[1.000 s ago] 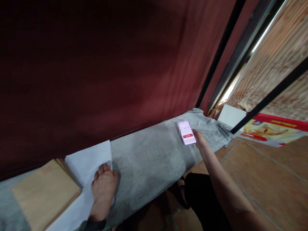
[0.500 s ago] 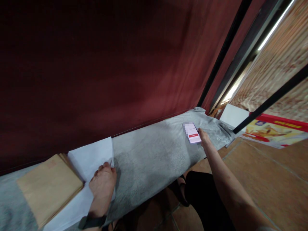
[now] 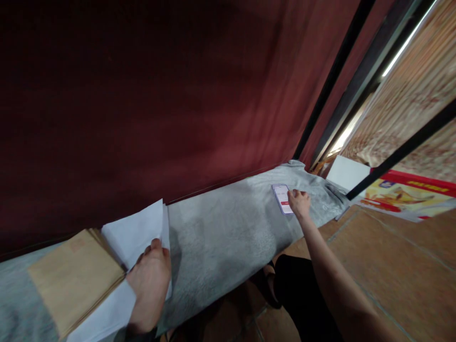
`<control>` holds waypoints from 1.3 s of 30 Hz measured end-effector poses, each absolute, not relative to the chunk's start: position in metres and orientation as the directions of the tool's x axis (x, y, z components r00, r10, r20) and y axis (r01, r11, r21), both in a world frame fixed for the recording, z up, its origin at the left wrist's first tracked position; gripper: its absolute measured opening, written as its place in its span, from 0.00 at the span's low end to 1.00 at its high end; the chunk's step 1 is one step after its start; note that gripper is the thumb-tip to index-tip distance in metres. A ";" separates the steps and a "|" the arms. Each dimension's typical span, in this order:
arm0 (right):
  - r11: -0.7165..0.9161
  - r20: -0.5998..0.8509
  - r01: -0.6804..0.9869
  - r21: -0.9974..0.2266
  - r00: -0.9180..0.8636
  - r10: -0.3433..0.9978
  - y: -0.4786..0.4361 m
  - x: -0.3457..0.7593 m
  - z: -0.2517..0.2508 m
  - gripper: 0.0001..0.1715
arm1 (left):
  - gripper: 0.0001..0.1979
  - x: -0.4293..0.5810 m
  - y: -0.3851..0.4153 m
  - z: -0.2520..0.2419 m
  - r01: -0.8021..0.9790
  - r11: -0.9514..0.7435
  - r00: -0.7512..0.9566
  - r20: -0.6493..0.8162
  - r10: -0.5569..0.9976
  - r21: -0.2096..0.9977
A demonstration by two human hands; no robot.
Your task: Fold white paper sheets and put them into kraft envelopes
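Phone [image 3: 281,197] (screen up) points forward, long axis slanting left.

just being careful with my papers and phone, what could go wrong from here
The right hand is at the edge of the purple-edged rectangular phone, close to the red on-screen bar, so a stray touch might press it.

The stack of flat brown paper overlaps the white rectangular paper sheets, so it could slide if they are pulled.

The left hand is at the sheets' right edge, where they fan slightly apart, so the paper might crease.
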State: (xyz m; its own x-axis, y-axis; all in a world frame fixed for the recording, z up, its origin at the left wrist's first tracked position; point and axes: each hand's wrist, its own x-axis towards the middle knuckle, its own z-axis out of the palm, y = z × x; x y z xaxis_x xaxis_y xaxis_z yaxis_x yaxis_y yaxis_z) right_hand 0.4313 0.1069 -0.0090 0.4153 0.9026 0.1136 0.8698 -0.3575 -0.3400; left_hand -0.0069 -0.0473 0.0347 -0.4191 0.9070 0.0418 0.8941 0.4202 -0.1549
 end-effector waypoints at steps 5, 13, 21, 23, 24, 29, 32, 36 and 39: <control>-0.137 0.074 0.772 -0.621 0.232 0.970 0.102 0.358 -0.020 0.26 | 0.16 0.010 -0.050 0.040 0.900 0.413 -0.403 0.092 0.910 -0.142; -0.227 -0.180 -0.083 -0.970 -0.382 0.907 0.032 0.224 -0.026 0.27 | 0.16 0.092 -0.063 0.024 0.994 0.101 -0.095 0.122 0.988 -0.048; -0.273 -0.214 -0.140 -0.952 -0.336 0.917 0.044 0.221 -0.036 0.12 | 0.11 0.079 -0.050 0.002 0.871 0.009 -0.127 0.208 0.970 0.491; -0.266 -0.240 -0.058 -0.962 -0.283 0.929 0.058 0.237 -0.036 0.13 | 0.14 0.044 -0.035 -0.005 0.813 0.068 -0.277 0.281 0.919 0.578; -0.246 -0.244 0.020 -0.969 -0.236 0.941 0.065 0.245 -0.037 0.14 | 0.15 0.027 -0.027 -0.010 0.775 0.114 -0.345 0.265 0.900 0.622; -0.194 -0.220 0.281 -0.940 -0.063 0.974 0.091 0.272 -0.041 0.17 | 0.18 0.001 -0.008 -0.038 0.656 0.219 -0.406 0.093 0.909 0.722; -0.134 -0.142 0.415 -0.900 0.010 0.990 0.088 0.274 -0.043 0.29 | 0.22 0.033 -0.016 -0.046 0.838 0.041 -0.226 0.277 0.934 0.544; 0.283 0.277 0.786 -0.549 -0.148 0.949 0.061 0.254 -0.046 0.34 | 0.27 0.077 -0.027 -0.050 0.958 -0.072 0.002 0.247 0.969 0.277; 0.547 0.248 0.749 -0.374 -0.488 0.837 0.038 0.232 -0.055 0.30 | 0.28 0.090 -0.028 -0.054 0.972 -0.137 0.107 0.162 0.981 0.189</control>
State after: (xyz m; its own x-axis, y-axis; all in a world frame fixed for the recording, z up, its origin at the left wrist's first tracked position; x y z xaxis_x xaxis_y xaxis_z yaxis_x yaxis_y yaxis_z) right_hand 0.2320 0.0376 -0.0547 -0.4881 0.8368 0.2478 0.7488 0.5474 -0.3737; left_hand 0.0901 -0.0282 -0.0544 0.1067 0.9809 0.1624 0.9725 -0.1370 0.1885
